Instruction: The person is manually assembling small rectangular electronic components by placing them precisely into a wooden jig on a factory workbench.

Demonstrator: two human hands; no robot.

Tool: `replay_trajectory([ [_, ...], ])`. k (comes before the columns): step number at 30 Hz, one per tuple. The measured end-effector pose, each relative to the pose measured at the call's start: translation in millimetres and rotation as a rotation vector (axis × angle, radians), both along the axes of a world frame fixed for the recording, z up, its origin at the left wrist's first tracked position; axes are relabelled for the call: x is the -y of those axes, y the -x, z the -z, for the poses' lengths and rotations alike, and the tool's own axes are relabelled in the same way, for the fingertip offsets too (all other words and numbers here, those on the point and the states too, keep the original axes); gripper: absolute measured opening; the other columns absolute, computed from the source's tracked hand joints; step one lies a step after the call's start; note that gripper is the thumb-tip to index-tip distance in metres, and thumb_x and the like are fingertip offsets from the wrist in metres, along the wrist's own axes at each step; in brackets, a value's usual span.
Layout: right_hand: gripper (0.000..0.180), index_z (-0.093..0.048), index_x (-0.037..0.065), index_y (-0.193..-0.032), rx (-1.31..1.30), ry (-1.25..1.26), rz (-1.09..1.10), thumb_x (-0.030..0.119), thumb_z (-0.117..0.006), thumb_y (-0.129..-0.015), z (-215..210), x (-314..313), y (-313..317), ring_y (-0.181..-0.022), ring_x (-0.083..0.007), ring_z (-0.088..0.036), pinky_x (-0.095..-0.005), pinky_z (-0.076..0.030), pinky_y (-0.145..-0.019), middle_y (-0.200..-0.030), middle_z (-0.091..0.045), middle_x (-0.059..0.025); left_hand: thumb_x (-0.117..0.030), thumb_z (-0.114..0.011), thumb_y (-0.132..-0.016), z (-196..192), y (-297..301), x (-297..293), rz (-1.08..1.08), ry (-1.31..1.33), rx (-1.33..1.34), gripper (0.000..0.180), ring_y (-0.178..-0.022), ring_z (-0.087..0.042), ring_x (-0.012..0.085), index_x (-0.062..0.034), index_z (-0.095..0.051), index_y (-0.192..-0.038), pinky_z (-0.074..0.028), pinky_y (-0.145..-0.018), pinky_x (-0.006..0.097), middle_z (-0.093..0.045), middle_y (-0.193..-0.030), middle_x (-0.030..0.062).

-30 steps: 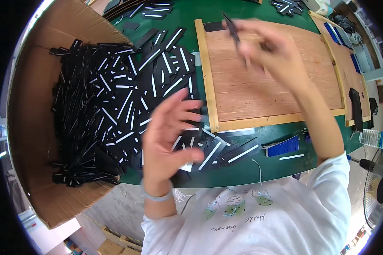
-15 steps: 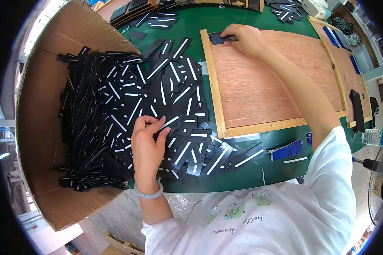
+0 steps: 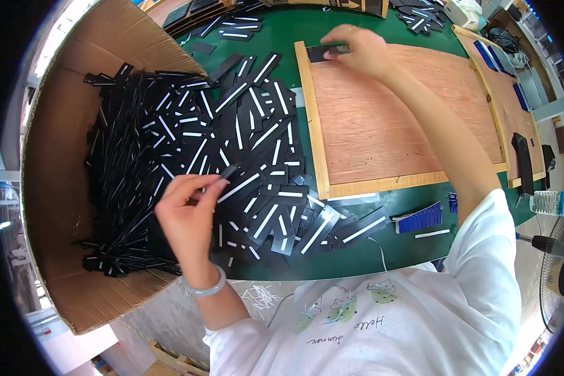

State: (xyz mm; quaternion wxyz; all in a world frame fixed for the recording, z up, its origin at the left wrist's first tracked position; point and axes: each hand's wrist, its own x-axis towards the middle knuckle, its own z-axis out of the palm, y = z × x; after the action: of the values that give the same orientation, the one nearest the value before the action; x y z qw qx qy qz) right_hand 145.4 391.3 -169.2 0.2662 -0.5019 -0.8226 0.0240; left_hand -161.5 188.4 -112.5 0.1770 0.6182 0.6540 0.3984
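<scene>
My left hand (image 3: 188, 216) is raised over the near side of the pile, thumb and forefinger pinching a small black strip (image 3: 230, 170). Beneath and around it spreads a heap of flat black strips (image 3: 247, 135), many with a white stripe along them. At the far left corner of a shallow wooden tray (image 3: 320, 144), my right hand (image 3: 363, 51) has its thumb and fingers closed on a dark strip (image 3: 339, 49). Just under those fingers, a black strip (image 3: 318, 54) lies in the corner against the frame.
An open cardboard box (image 3: 56, 188) lies on its side at the left, with strips spilling out. Blue pieces (image 3: 418, 218) sit near the table's front edge. A second wooden tray (image 3: 514, 119), a clear plastic bottle (image 3: 550, 203) and a fan (image 3: 558, 269) are on the right.
My left hand has pulled back toward the lower left, lifting a strip off the pile. My right hand has shifted slightly up and right at the tray corner, uncovering more of the strip there.
</scene>
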Motion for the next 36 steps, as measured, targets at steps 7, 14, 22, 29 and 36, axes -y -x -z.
replay_trajectory([
  [7,0.024,-0.067,0.005,-0.09,-0.756,0.418,-0.333,0.026,-0.07,-0.078,-74.4,127.5,45.2,-0.079,-0.015,-0.061,-0.0292,-0.047,-0.07,-0.08,-0.065,-0.0064,0.005,-0.066,-0.078,-2.0,-57.0,25.9,0.071,0.005,1.098,0.024,-0.051,-0.063,0.0155,0.004,-0.055,-0.099,-0.05,-0.046,0.022,-0.066,-0.07,0.0114],
  [14,0.016,-0.063,0.002,-0.082,-0.515,0.117,-0.377,-0.002,-0.072,-0.07,-67.2,196.3,27.2,-0.071,-0.0176,-0.057,-0.0269,-0.043,-0.057,-0.08,-0.057,-0.0075,0.006,-0.064,-0.081,20.0,-124.8,54.2,0.466,0.269,1.191,0.022,-0.072,-0.065,0.0123,0.006,-0.054,-0.1,-0.055,-0.058,0.023,-0.064,-0.086,0.0098],
  [22,0.019,-0.064,0.003,-0.075,-0.634,0.258,-0.323,0.004,-0.079,-0.065,-58.6,239.5,-41.2,-0.072,-0.0188,-0.056,-0.0288,-0.044,-0.062,-0.078,-0.057,-0.0062,0.005,-0.076,-0.068,41.7,-142.5,61.1,0.666,0.191,0.89,0.021,-0.085,-0.063,0.0136,0.0025,-0.057,-0.073,-0.052,-0.067,0.022,-0.061,-0.11,0.0206],
  [29,0.02,-0.063,0.011,-0.076,-0.559,0.171,-0.246,0.015,-0.079,-0.065,-53.5,274.5,-52.9,-0.072,-0.018,-0.056,-0.0296,-0.036,-0.06,-0.078,-0.057,-0.0018,-0.005,-0.084,-0.06,40.4,-179.8,79.2,0.808,0.109,0.678,0.031,-0.078,-0.063,0.0184,-0.0001,-0.054,-0.06,-0.049,-0.063,0.025,-0.066,-0.098,0.0184],
  [36,0.029,-0.064,0.01,-0.08,-0.525,0.458,-0.471,0.022,-0.082,-0.062,-46.8,293.0,-111.0,-0.071,-0.0205,-0.056,-0.0303,-0.039,-0.062,-0.08,-0.058,-0.0025,0.004,-0.08,-0.063,59.3,-144.4,68.5,0.54,0.185,1.028,0.053,-0.092,-0.063,0.0222,-0.0026,-0.044,-0.101,-0.052,-0.081,0.031,-0.063,-0.102,0.0244],
])
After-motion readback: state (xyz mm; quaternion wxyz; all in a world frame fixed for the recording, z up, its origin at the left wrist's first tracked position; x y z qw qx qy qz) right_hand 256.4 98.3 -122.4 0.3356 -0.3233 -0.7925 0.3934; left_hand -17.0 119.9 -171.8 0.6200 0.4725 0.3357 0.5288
